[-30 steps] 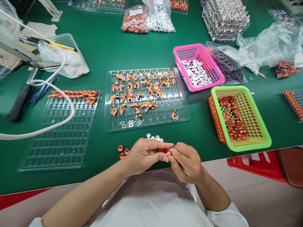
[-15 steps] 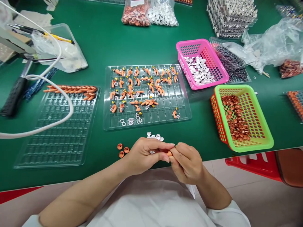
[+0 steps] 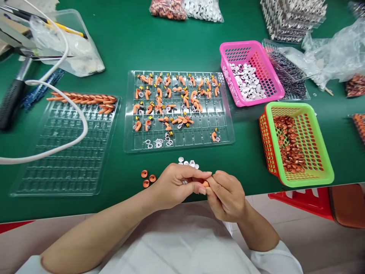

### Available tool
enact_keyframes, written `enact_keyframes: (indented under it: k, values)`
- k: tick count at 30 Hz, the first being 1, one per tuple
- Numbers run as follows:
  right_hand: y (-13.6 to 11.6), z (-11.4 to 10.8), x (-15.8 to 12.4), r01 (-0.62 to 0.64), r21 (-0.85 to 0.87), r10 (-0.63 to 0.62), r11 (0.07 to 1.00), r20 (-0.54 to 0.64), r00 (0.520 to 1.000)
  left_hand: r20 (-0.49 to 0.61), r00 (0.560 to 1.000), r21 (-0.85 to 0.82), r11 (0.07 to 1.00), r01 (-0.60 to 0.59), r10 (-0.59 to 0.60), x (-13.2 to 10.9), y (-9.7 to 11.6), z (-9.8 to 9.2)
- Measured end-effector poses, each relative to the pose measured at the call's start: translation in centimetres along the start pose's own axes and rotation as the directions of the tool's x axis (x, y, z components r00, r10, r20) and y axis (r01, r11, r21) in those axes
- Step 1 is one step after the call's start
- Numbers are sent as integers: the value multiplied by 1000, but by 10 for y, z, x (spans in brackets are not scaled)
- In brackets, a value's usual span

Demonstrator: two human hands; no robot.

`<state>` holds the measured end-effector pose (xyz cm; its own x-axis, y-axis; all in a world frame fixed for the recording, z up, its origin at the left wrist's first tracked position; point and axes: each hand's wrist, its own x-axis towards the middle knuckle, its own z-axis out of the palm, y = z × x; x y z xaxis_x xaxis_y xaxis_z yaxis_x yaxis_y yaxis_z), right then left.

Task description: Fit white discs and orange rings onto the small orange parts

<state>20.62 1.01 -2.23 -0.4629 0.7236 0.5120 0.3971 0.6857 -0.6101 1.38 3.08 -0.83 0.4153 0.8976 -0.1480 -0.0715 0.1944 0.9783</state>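
My left hand (image 3: 178, 185) and my right hand (image 3: 226, 195) meet at the table's near edge, fingertips pinched together on a small orange part (image 3: 205, 183) that mostly hides between them. Three orange rings (image 3: 147, 179) lie just left of my left hand. A few white rings (image 3: 188, 163) lie just beyond it. Straight ahead sits a clear tray (image 3: 225, 131) holding several orange bent parts (image 3: 168, 102) and some white rings.
A pink basket (image 3: 266, 72) of white rings and a green-and-orange basket (image 3: 319, 152) of copper rings stand at the right. A second clear tray (image 3: 62, 167) lies left, crossed by a white cable (image 3: 71, 110). Bags and stacked trays line the far side.
Both hands stay pinched on the orange part in the same place. The view has tilted down a little, so the table contents sit higher in the picture.
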Motion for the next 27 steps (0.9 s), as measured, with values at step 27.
enact_keyframes:
  k: [27]
  values:
    - [2,-7,14,-132,190,115,973,98,989,52,994,-109,989,101,-96,5,13,-8]
